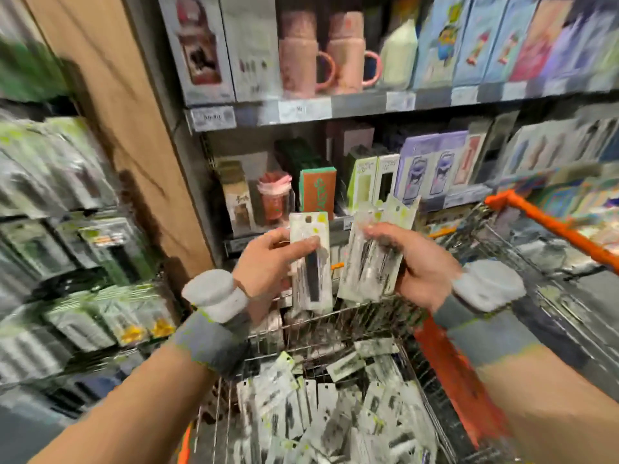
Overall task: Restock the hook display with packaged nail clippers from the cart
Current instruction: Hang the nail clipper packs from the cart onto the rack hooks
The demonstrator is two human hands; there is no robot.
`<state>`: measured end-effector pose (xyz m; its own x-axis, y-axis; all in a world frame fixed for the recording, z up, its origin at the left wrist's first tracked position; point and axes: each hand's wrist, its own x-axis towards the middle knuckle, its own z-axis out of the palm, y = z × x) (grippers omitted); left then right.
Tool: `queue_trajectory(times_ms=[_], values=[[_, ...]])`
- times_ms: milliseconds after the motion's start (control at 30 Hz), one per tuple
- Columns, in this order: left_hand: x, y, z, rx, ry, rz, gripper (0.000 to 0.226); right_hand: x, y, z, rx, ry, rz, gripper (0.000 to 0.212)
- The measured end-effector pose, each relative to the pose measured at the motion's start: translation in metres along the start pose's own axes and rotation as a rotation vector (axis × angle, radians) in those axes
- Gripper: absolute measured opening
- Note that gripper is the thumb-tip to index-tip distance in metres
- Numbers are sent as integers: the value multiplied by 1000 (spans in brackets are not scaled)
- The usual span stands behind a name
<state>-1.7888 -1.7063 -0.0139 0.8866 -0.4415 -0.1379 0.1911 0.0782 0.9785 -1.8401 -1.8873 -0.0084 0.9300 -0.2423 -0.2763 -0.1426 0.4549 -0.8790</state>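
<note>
Your left hand point(268, 259) pinches one nail clipper pack point(310, 262) at frame centre, while your right hand point(412, 262) grips a fanned bunch of packs point(371, 259) above the cart point(368, 329). Carry the single pack to the hook display point(67, 229) at frame left, hang-hole leading, and keep the bunch squared.

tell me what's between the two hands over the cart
In the head view, only the packs they hold: a single pack in the left hand and a fanned bunch in the right hand, with a narrow gap between them.
</note>
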Motion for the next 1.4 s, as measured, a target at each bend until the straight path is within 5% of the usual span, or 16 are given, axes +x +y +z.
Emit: queue_trajectory(times_ms=[167,300,433,567,767,1100,1400], values=[[-64,75,-34,39,77,216,15,-53,-35,76,-51,-16,-162,80],[-98,105,-60,61,96,319,40,-76,-40,116,-80,-63,-216,65],[-148,142,-121,78,125,399,32,-114,-31,195,-70,-119,-273,62],[-188,168,-170,29,146,402,33,-138,-14,258,-29,-142,-280,33],[-234,193,-246,70,266,391,36,-161,3,325,0,-157,-283,34],[-239,203,-297,18,262,411,25,-152,6,350,15,-243,-270,32],[-193,208,-310,145,431,389,13,-113,2,360,68,-314,-273,29]])
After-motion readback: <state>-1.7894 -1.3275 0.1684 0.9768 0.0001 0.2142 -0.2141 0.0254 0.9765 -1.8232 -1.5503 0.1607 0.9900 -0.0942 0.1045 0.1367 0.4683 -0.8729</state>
